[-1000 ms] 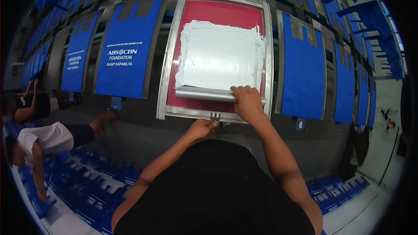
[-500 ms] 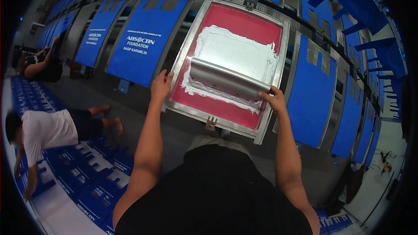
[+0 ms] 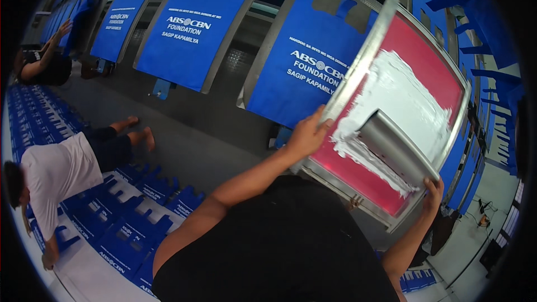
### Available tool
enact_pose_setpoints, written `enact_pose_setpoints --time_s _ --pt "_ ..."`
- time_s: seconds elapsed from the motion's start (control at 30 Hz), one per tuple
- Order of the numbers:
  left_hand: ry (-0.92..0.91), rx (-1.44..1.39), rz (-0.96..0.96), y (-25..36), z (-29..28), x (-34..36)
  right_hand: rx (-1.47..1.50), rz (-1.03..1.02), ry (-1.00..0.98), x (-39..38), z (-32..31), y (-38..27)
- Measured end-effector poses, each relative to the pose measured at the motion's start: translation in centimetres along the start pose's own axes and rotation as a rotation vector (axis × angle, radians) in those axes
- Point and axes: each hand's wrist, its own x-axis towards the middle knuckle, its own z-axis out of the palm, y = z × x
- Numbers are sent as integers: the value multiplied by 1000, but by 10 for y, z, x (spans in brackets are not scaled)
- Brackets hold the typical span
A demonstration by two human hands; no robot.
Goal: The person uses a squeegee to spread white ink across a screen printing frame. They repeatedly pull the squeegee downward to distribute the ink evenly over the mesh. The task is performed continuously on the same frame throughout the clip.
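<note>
A screen printing frame [image 3: 386, 224] with a red mesh is held tilted over the right part of the printing table. White ink [image 3: 403, 98] covers much of the mesh, and a grey metal squeegee [image 3: 400, 148] lies across its lower part. My left hand [image 3: 307, 134] grips the frame's left rail. At the right rail my right hand [image 3: 430, 193] is closed, its thumb by the squeegee's end; the far fingers are partly hidden. Beside the frame, partly under it, a blue bag [image 3: 302, 50] with white print lies flat on a metal board.
More printed blue bags [image 3: 187, 31] lie on boards to the left. Blue bags hang [image 3: 464, 17] at the right. A person in a light shirt [image 3: 61, 173] bends over bags spread on the floor [image 3: 120, 240]; another person's arms [image 3: 47, 56] handle a bag at far left.
The frame has lifted off its board and swung rightward with both my hands on it, uncovering a printed blue bag. The squeegee has travelled along on the mesh.
</note>
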Motion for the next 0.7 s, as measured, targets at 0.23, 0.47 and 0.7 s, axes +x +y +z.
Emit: enact_pose_setpoints --time_s 0.23,0.47,0.7 --pt "-194 38 -77 31 50 4 65 36 103 -30 -57 43" --pt "-114 78 -66 26 115 -8 134 17 13 12 -92 114" --pt "71 185 -223 32 184 -46 204 78 -196 74 -126 129"
